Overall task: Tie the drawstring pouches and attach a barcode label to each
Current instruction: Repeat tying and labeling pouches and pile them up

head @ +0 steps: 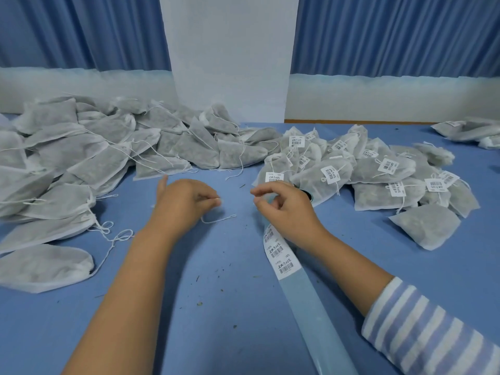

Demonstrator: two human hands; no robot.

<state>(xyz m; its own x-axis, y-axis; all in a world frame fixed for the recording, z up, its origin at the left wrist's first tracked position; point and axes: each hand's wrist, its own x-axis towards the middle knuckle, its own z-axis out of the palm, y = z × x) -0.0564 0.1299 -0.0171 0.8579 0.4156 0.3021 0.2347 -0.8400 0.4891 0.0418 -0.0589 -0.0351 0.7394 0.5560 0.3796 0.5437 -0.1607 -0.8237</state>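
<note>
While my left hand pinches a thin string mid-frame, and I cannot tell what my curled right hand holds, so slight a grip may slip.

Blue bench, heap of unlabelled drawstring pouches along left edge and far side, heap of barcode-labelled pouches toward far right corner, label strip on backing running from centre to near edge, left hand pinching white string, right hand with thumb and forefinger pinched over the strip, striped sleeve.
</note>
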